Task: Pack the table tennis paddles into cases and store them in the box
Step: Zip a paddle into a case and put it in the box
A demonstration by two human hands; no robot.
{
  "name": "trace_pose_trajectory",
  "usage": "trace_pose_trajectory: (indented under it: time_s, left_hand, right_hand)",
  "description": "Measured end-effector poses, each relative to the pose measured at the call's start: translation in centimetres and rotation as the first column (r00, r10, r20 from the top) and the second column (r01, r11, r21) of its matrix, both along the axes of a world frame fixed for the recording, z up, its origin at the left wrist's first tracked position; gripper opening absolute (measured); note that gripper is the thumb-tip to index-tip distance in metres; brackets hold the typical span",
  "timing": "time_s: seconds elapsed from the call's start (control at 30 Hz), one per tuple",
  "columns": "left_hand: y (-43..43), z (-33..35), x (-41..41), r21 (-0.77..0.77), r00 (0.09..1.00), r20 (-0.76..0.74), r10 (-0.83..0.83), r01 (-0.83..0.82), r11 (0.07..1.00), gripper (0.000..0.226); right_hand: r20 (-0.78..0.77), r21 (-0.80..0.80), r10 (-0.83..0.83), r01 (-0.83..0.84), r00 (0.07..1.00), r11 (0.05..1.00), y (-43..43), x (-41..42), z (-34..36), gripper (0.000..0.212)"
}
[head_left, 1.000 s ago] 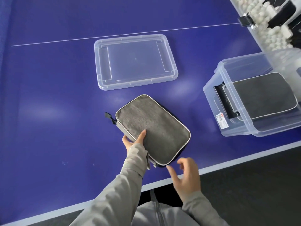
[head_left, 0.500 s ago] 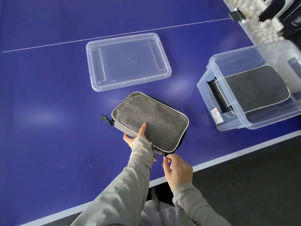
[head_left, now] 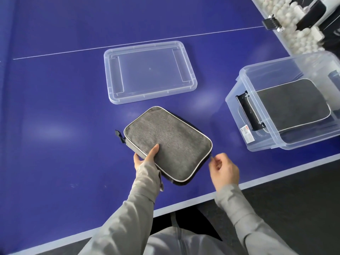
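Note:
A grey fabric paddle case lies flat on the blue table near its front edge. My left hand grips the case's near-left edge, thumb on top. My right hand pinches the small zipper pull at the case's right corner. The clear plastic box stands to the right with another grey case lying inside it. No bare paddle is visible.
The box's clear lid lies upside down on the table behind the case. A container of several white balls with a black clip sits at the far right. The table's white front edge runs just below my hands.
My right hand took the zipper pull at the case's near corner and drew it right along the edge to the right corner. My left hand kept its hold on the case.

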State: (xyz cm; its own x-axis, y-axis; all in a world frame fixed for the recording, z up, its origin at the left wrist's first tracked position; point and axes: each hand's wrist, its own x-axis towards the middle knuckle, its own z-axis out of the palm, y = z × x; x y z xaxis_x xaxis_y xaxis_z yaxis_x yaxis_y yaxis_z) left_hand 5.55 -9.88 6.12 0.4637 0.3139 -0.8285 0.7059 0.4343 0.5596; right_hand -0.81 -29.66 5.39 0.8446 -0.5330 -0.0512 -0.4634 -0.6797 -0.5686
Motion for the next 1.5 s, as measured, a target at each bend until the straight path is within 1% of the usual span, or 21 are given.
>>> trace_pose_trajectory:
  time_s: [0.07,0.17,0.27,0.33,0.4,0.47,0.57,0.63,0.7,0.83,0.9,1.0,1.07,1.13,1.2,1.33,1.4,1.43,1.5]
  left_hand:
    - [0.9,0.4,-0.7,0.003,0.999,-0.004,-0.048,0.048,0.999,0.081]
    - [2.3,0.5,-1.2,0.027,0.994,0.036,-0.099,0.098,0.995,0.08]
    - [3.8,0.9,-1.0,0.046,0.985,0.104,-0.138,0.134,0.99,0.066]
    - [4.9,1.3,-0.6,0.078,0.968,0.141,-0.206,0.197,0.977,0.056]
    - [5.8,1.8,-0.3,0.079,0.941,0.196,-0.276,0.265,0.961,0.054]
    - [6.3,2.4,0.0,0.08,0.901,0.258,-0.348,0.34,0.937,0.054]
    - [6.8,3.1,0.3,0.094,0.83,0.351,-0.434,0.43,0.898,0.053]
    - [7.3,3.5,0.4,0.121,0.774,0.394,-0.495,0.49,0.863,0.06]
    - [8.0,3.8,0.5,0.172,0.718,0.402,-0.568,0.55,0.817,0.065]
    - [9.5,4.2,0.6,0.307,0.602,0.352,-0.717,0.649,0.696,0.075]
    - [10.2,4.6,0.8,0.414,0.506,0.299,-0.81,0.696,0.587,0.076]
    - [11.0,5.4,1.6,0.558,0.364,0.191,-0.912,0.724,0.406,0.074]
    - [11.1,5.9,2.3,0.629,0.274,0.093,-0.957,0.729,0.27,0.072]
    - [10.8,6.4,2.8,0.683,0.19,-0.001,-0.982,0.717,0.138,0.075]
    - [10.6,6.6,3.1,0.71,0.14,-0.07,-0.988,0.702,0.049,0.078]
    - [10.1,6.8,3.4,0.711,0.093,-0.126,-0.988,0.703,-0.025,0.078]
    - [9.9,6.8,3.4,0.719,0.078,-0.128,-0.989,0.694,-0.038,0.078]
    - [9.9,6.7,3.4,0.721,0.086,-0.119,-0.989,0.692,-0.026,0.078]
    - [10.0,6.4,3.2,0.717,0.131,-0.081,-0.988,0.696,0.034,0.078]
  right_hand:
    - [0.003,0.015,-0.001,0.001,1.0,1.0,-1.1,1.2,0.1,0.016]
    - [-0.003,0.04,0.104,-0.104,0.995,0.994,-1.4,2.4,0.4,0.016]
    - [0.027,0.128,0.186,-0.188,0.982,0.974,-1.1,3.5,0.8,0.016]
    - [0.035,0.159,0.252,-0.254,0.967,0.954,-0.8,4.5,1.0,0.016]
    - [0.022,0.208,0.293,-0.291,0.956,0.934,-0.1,5.5,1.3,0.014]
    - [0.027,0.264,0.285,-0.282,0.958,0.923,0.8,6.5,1.7,0.016]
    - [0.066,0.374,0.197,-0.207,0.978,0.904,1.5,8.2,2.7,0.027]
    - [0.078,0.445,0.172,-0.189,0.982,0.875,1.4,9.3,3.4,0.03]
    - [0.09,0.513,0.161,-0.184,0.983,0.839,1.2,10.3,4.3,0.03]
    - [0.145,0.595,0.124,-0.186,0.982,0.782,0.7,12.0,6.5,0.027]
    - [0.138,0.57,0.195,-0.239,0.971,0.786,0.5,12.5,7.4,0.025]
    - [0.133,0.481,0.351,-0.37,0.927,0.795,1.2,12.7,8.6,0.026]
    - [0.179,0.435,0.424,-0.458,0.888,0.776,2.5,12.6,9.6,0.028]
    - [0.251,0.414,0.459,-0.523,0.852,0.745,3.9,12.5,10.5,0.03]
    - [0.316,0.391,0.491,-0.583,0.812,0.713,5.2,12.3,11.5,0.031]
    - [0.364,0.255,0.603,-0.699,0.71,0.668,6.9,11.7,12.7,0.024]
    - [0.376,0.202,0.635,-0.729,0.675,0.654,7.2,11.4,12.7,0.02]
    - [0.379,0.187,0.64,-0.733,0.668,0.654,7.3,11.4,12.7,0.018]
    - [0.39,0.167,0.63,-0.724,0.672,0.669,7.4,11.4,12.4,0.013]
